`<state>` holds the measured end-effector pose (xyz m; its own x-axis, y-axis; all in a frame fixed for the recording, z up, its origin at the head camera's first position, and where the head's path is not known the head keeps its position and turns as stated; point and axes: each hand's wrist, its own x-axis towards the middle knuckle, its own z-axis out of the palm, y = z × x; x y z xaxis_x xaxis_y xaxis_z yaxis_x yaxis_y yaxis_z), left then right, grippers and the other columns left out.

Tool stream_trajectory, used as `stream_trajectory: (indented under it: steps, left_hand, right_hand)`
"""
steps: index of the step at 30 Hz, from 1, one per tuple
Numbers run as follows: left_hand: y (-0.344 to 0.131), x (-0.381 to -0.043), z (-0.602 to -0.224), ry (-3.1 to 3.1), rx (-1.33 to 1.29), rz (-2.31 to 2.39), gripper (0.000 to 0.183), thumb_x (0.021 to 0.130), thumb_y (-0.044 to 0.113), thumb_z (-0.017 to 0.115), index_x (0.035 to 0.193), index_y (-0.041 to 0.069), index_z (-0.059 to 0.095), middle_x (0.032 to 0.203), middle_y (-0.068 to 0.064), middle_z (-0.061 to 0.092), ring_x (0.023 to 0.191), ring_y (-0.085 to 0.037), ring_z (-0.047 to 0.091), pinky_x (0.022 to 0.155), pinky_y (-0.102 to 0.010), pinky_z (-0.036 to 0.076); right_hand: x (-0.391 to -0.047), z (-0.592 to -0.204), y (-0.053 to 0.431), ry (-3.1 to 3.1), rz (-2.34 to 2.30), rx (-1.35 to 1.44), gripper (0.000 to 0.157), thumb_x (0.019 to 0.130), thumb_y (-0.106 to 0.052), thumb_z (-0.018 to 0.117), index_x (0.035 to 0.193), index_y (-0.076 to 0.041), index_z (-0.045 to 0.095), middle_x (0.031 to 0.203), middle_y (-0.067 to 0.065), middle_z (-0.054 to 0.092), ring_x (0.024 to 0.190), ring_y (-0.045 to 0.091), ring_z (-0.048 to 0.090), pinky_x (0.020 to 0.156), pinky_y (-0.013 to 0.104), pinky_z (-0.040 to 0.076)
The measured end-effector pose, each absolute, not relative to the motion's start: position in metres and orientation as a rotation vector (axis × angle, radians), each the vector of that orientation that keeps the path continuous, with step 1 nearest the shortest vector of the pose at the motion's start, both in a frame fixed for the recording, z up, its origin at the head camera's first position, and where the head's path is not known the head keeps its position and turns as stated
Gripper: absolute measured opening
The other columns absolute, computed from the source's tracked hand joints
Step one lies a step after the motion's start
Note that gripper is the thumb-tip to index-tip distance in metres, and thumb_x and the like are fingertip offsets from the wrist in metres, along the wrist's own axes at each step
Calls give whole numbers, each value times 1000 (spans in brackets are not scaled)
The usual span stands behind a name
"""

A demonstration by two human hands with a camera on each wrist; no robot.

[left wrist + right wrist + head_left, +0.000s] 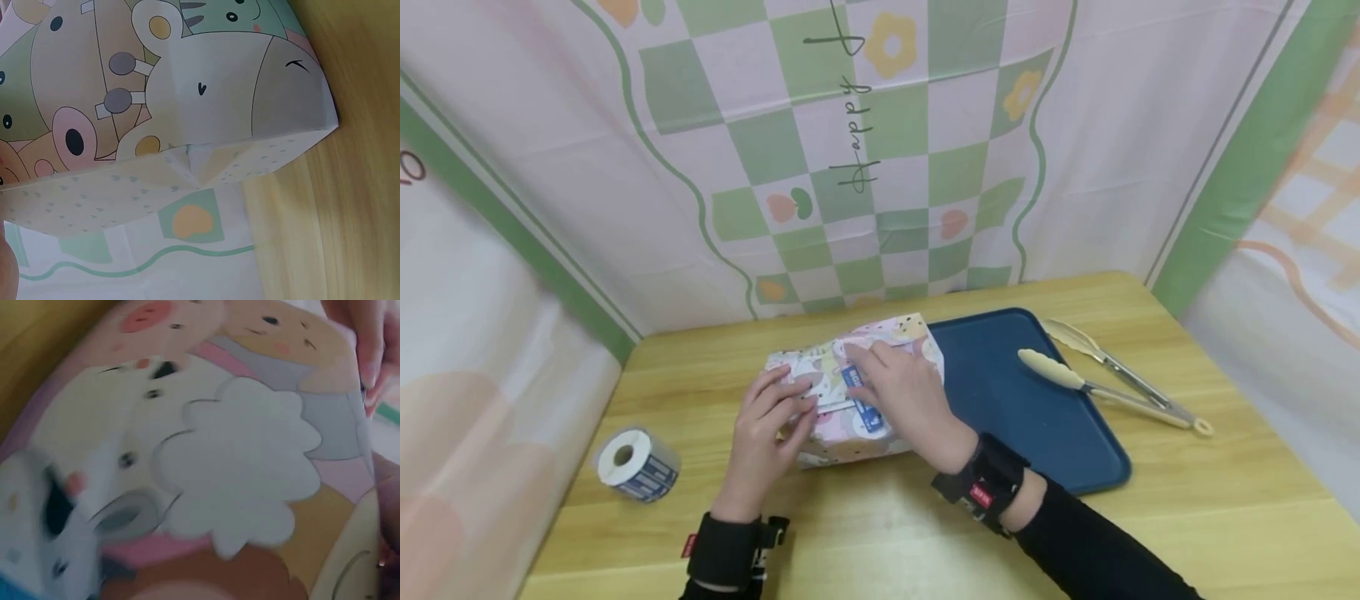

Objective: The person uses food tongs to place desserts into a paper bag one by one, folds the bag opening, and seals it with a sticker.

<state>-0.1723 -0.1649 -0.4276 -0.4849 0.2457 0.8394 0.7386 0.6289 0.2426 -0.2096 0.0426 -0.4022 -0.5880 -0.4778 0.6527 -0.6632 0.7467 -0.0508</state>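
A paper bag (pixel 842 452) printed with cartoon animals lies on the wooden table, its top folded over. A blue-and-white sticker label (pixel 870 417) sits across the edge of the fold. My left hand (pixel 767 425) rests on the folded flap at the bag's left side, fingers spread. Over the label, my right hand (pixel 910 404) presses with its fingers, hiding the label's upper part. Both wrist views are mostly filled by the bag (pixel 206 94), whose animal print (pixel 244 469) is seen close up. Fingertips (pixel 369 350) touch the bag's edge in the right wrist view.
A roll of blue-and-white labels (pixel 638 467) stands on the left of the table. A dark blue tray (pixel 1000 400) lies right of the bag, partly under it or behind it. Tongs (pixel 1120 383) with cream tips lie across the tray's right edge. Printed cloth (pixel 880 142) hangs behind.
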Motion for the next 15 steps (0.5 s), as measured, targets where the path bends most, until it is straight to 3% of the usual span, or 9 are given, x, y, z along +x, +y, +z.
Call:
stream_trajectory:
  steps: [1,5,7,11,15]
  left_hand:
    - [-165,-172,-428,-2035,-767,-770,9,71,6,73,80,2,71,99,-14,71,115,-33,51,101,-54,35]
    - [-165,-172,-429,-2035,-752,-781,9,72,6,72,80,2,72,99,-14,72,116,-32,51,102,-52,36]
    - [-166,-172,-429,-2034,-748,-782,9,72,7,72,80,2,72,99,-14,72,115,-33,51,102,-53,35]
    - [-166,-172,-428,-2038,-742,-783,9,73,7,72,81,2,71,101,-14,71,117,-33,50,102,-53,35]
    - [-167,-172,-428,-2061,-702,-775,10,74,5,72,83,2,71,106,-14,70,121,-34,46,105,-57,28]
  right_hand:
    - [-208,-404,45,-2302,331,877,58,77,-43,72,125,-12,60,86,2,58,70,14,50,59,36,52]
    - [-198,-410,53,-2301,126,853,72,73,-56,67,133,-18,54,110,8,56,96,25,50,78,42,47]
    - [-193,-413,56,-2326,86,805,77,72,-60,64,137,-21,50,124,10,52,107,29,46,79,44,43]
    - [-185,-419,62,-2415,113,765,87,70,-61,65,144,-22,41,146,10,37,132,34,27,98,58,33]
    - [-179,-425,70,-2480,233,833,88,73,-57,66,147,-18,36,156,8,23,140,32,7,104,68,17]
